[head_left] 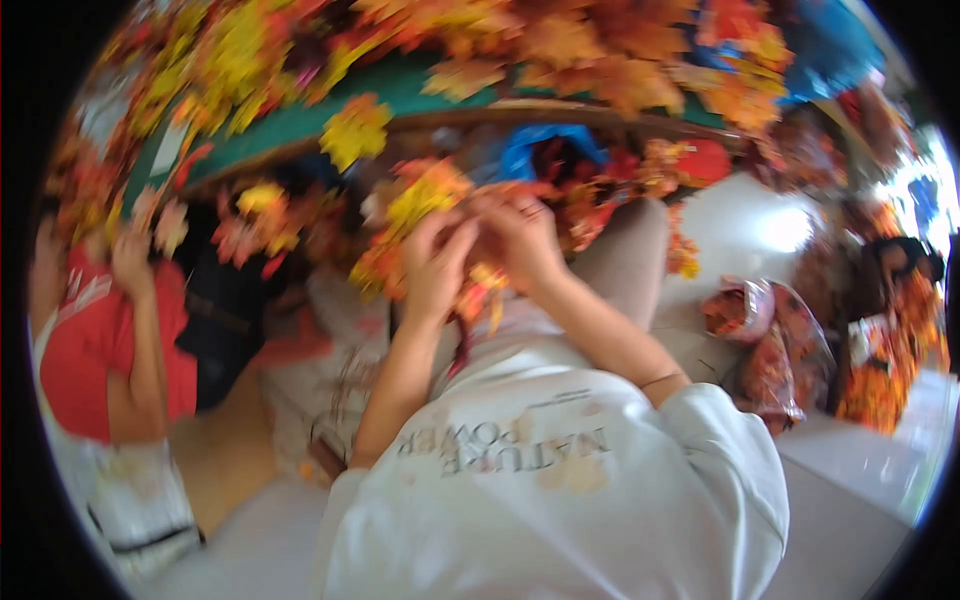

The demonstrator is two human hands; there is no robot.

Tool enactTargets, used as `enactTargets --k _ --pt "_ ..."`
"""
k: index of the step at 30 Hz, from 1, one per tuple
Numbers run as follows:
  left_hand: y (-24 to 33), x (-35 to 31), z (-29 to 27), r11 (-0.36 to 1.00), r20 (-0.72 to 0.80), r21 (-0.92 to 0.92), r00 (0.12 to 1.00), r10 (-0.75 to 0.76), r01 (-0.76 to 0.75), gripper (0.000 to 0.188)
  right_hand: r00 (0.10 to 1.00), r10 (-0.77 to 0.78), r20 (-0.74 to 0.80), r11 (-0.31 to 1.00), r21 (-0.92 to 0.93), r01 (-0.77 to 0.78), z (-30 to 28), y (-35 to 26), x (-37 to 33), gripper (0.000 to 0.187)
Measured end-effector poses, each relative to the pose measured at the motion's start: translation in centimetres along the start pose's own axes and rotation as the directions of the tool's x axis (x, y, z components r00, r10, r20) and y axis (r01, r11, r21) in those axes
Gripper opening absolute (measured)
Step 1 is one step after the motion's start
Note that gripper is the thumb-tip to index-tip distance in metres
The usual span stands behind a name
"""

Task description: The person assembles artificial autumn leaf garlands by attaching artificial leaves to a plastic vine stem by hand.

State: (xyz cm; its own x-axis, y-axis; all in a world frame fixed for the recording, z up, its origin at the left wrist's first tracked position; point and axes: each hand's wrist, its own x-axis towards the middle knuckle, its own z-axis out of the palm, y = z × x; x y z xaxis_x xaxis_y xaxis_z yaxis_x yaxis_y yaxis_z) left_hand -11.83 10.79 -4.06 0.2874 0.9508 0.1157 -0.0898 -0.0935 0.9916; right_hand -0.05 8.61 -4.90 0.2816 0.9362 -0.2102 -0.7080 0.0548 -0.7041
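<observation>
My left hand (438,262) and my right hand (522,238) meet over my lap, thumbs and fingers pinched close together. Between and behind them is a bunch of artificial maple leaves (428,198) in yellow, orange and red, which both hands grip. More leaves of the bunch hang below my fingers. The exact spot that my fingertips pinch is blurred and partly hidden by the hands.
A green-edged table (285,128) ahead is heaped with artificial autumn leaves (560,40). Beneath it sits a blue bag (550,145). At the left, a co-worker in a red shirt (120,350) handles leaves. Clear bags of leaves (785,350) lie on the floor at right.
</observation>
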Motion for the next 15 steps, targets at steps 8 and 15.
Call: enactTargets --k 8,15 --pt "-2.0 -1.6 -2.2 1.0 0.015 -0.01 1.0 -0.002 0.002 0.008 0.982 -0.151 0.114 0.982 -0.098 0.162 0.5 2.2 -0.7 0.003" --pt "-0.6 -2.7 0.3 0.999 -0.056 -0.026 0.998 -0.041 0.039 0.014 0.935 -0.26 0.241 0.882 -0.335 0.332 -0.5 -0.9 -3.1 0.005"
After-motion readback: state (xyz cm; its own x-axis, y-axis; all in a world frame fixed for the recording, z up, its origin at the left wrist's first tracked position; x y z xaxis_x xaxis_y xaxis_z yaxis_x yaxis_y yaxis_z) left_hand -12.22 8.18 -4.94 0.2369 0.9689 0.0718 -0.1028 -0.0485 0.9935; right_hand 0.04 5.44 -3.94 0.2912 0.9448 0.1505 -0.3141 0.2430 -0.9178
